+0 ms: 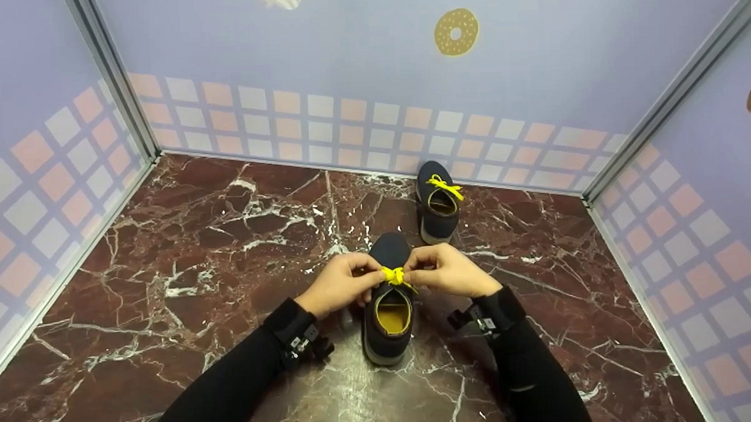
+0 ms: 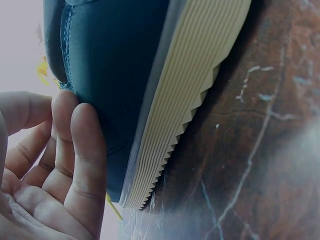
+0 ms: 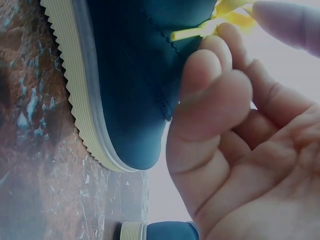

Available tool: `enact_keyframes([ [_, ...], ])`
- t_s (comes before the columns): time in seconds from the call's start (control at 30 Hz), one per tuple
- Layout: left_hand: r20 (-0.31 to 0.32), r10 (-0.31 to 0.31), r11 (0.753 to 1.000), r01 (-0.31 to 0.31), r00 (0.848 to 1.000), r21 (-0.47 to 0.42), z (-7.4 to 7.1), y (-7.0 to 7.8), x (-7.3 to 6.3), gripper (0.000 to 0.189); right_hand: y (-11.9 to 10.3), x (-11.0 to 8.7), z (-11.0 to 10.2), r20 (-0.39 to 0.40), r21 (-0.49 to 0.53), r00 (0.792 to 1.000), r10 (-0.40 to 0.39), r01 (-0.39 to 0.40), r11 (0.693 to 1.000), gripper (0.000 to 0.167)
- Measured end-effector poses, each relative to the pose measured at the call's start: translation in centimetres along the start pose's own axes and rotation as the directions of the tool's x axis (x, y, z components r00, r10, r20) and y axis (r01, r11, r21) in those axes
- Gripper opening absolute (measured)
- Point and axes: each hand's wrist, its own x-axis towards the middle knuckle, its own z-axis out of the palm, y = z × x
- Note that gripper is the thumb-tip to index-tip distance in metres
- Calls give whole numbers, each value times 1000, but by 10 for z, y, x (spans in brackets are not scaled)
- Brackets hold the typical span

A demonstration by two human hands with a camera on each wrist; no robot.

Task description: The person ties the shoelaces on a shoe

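Observation:
A dark shoe (image 1: pixel 389 349) with a yellow lining stands on the floor between the hands, toe pointing away. Its yellow shoelace (image 1: pixel 394 274) forms a bow over the tongue. On the bow's left side, the left hand (image 1: pixel 339 283) pinches a loop between thumb and forefinger. From the right, the right hand (image 1: pixel 454 271) pinches the other side of the same bow. One lace end (image 3: pixel 187 34) sticks out beside the right fingers in the right wrist view. In the left wrist view, left fingers rest along the shoe's side (image 2: pixel 117 75), and most of the lace is hidden.
A matching shoe (image 1: pixel 438 226) with a tied yellow lace stands farther back, near the rear wall. Lilac panels (image 1: pixel 370 55) with pink and white squares enclose the brown marbled floor (image 1: pixel 185 317) at the back and both sides.

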Motion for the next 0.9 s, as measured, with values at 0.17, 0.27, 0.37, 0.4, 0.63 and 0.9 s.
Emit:
enact_keyframes([
  [0.17, 4, 7, 1000, -7, 1000, 5, 0, 1, 0, 15, -3, 0, 1, -18, -3, 1000, -11, 11, 1000, 13],
  [0.27, 2, 6, 1000, -6, 1000, 5, -1, 1, -1, 15, -4, 0, 2, -29, -12, 1000, -12, 12, 1000, 12],
  [0.37, -2, 2, 1000, -2, 1000, 6, -1, 0, -1, 15, -4, 1, 2, -34, -15, 999, -16, 16, 1000, 10],
  [0.4, -3, 1, 1000, -1, 1000, 7, -1, 0, -1, 15, -4, 1, 2, -34, -12, 999, -19, 18, 1000, 10],
  [0.63, -3, -3, 1000, 3, 1000, 13, 0, 1, -1, 16, -2, 1, 3, -27, 77, 1000, -12, 14, 997, 8],
  [0.9, -7, 1, 1000, -1, 1000, 15, 0, 3, -1, 15, 5, 4, 8, -29, 144, 999, 28, -24, 989, 11],
])
